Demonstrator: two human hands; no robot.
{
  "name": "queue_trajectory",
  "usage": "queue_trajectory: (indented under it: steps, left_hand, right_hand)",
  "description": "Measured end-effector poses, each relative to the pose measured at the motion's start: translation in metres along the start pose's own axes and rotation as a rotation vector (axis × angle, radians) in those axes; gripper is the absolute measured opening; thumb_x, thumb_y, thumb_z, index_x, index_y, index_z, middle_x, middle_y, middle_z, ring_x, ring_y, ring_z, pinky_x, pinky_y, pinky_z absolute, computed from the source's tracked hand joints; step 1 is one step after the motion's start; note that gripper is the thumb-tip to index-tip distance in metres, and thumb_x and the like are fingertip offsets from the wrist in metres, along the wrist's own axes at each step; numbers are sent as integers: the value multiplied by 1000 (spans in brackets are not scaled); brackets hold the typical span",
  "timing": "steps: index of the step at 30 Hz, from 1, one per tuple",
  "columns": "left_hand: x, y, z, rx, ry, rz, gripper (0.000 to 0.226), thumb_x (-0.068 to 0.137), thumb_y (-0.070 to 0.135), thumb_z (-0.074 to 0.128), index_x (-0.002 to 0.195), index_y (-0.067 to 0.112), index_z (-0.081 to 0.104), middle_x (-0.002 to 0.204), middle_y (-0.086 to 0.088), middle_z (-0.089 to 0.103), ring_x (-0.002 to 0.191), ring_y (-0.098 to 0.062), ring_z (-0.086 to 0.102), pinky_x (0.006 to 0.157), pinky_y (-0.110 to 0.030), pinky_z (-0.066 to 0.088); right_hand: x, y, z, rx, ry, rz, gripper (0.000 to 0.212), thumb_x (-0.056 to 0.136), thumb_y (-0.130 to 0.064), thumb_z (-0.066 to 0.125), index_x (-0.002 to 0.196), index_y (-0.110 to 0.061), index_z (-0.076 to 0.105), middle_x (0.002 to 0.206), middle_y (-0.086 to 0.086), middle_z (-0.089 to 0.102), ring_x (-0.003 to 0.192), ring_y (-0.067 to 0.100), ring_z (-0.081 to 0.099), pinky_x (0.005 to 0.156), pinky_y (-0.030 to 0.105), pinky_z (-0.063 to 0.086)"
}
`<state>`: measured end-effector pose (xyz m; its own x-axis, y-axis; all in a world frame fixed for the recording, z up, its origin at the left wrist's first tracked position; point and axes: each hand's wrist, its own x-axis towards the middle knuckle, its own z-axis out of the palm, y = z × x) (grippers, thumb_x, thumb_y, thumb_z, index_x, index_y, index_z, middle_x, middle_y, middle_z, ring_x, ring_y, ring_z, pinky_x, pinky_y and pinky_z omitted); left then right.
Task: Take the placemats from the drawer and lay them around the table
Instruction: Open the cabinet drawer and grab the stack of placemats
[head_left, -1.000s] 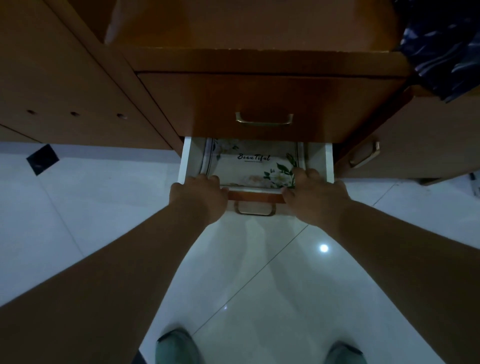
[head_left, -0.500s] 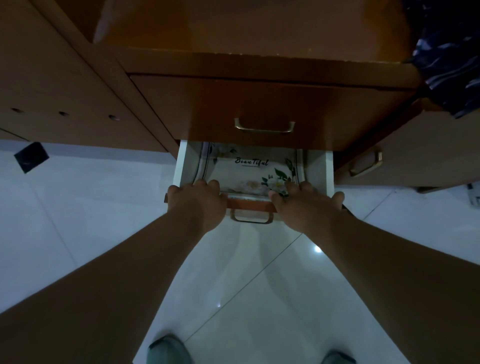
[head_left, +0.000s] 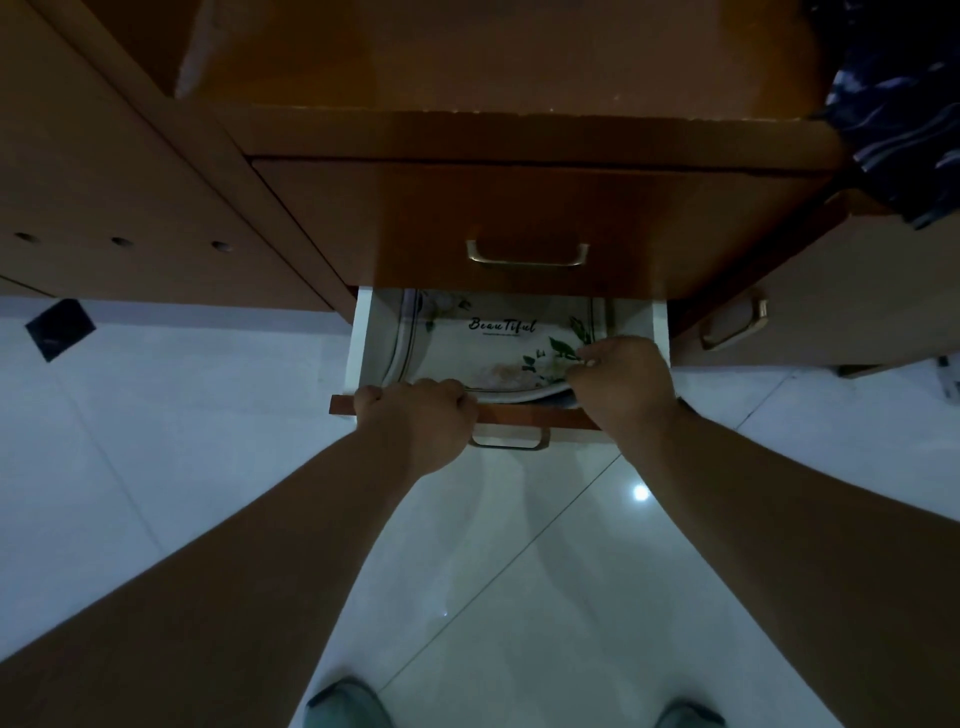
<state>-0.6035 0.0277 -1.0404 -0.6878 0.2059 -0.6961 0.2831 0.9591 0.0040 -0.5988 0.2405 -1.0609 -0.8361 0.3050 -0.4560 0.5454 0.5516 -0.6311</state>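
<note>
The lower drawer (head_left: 366, 343) of a brown wooden cabinet stands partly pulled out, white inside. A stack of pale placemats (head_left: 483, 348) with a flower print and the word "Beautiful" lies in it; the far part is hidden under the drawer above. My left hand (head_left: 415, 415) grips the drawer's front edge at the left. My right hand (head_left: 621, 376) is inside the drawer, pinching the near right corner of the top placemat, which curls up off the stack.
A closed upper drawer with a metal handle (head_left: 527, 254) overhangs the open one. A cabinet door with a handle (head_left: 732, 325) is at the right, dark patterned cloth (head_left: 898, 104) at top right. White tiled floor (head_left: 208, 467) lies below, with my shoes at the bottom edge.
My right hand left the drawer's front edge, reached in and pinched the corner of the top placemat, lifting it. My left hand stays on the front edge.
</note>
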Motion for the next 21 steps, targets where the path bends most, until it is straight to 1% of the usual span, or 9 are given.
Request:
queue_trajectory:
  steps: [3,6,7,10,11,14,17,19,21]
  left_hand:
    - [6,-3,8,2,40,36,47,103,43,24,137,25,51,134,-3,56,128,-32,53,102,-60,37]
    - [11,-5,12,-71,20,96,84,78,59,1,141,33,50,159,2,39,152,-26,28,112,-65,27]
    - [12,-5,12,-105,16,121,86,77,59,0,143,35,48,164,3,33,154,-24,23,115,-66,24]
    - [7,5,5,-262,32,113,46,104,49,23,141,42,50,168,7,23,154,-22,23,118,-59,18]
    - [6,9,3,-260,35,117,44,106,50,25,142,43,49,169,6,22,154,-22,22,118,-58,17]
    - [8,16,2,-185,-25,181,66,95,64,10,148,44,42,171,4,17,156,-24,16,118,-62,16]
    - [11,25,-1,-274,-26,213,46,101,60,23,141,53,45,170,17,11,155,-22,18,116,-57,17]
    - [11,33,-3,-297,-17,212,39,104,59,30,140,55,45,170,19,8,154,-23,19,117,-55,17]
    - [16,37,-2,-274,-52,208,44,102,64,27,144,56,41,170,17,4,155,-24,16,118,-57,15]
  right_hand:
    - [5,2,11,101,43,-21,33,82,2,64,113,-5,72,128,17,59,114,29,60,101,40,51]
    - [13,6,16,275,81,53,41,79,6,61,116,-11,71,137,14,51,115,34,59,100,46,52]
    - [14,6,17,297,81,76,43,79,7,60,116,-12,70,140,13,48,118,34,57,102,47,51]
    - [18,5,17,278,73,78,43,83,12,58,120,-7,67,148,14,41,128,33,51,108,43,46]
    - [19,4,16,277,71,75,42,84,13,58,120,-6,67,149,14,40,129,33,51,108,42,46]
    - [21,3,14,296,62,81,41,84,13,61,117,-11,68,150,14,42,127,34,53,108,42,47]
    - [23,2,14,327,83,111,38,85,12,61,113,-14,67,148,14,44,123,34,55,106,41,49]
    - [25,-1,13,424,103,166,41,86,13,58,121,-8,64,144,17,47,121,35,57,97,31,55]
    - [26,-7,11,497,113,188,45,87,14,57,127,-8,62,138,17,53,119,32,59,87,20,54]
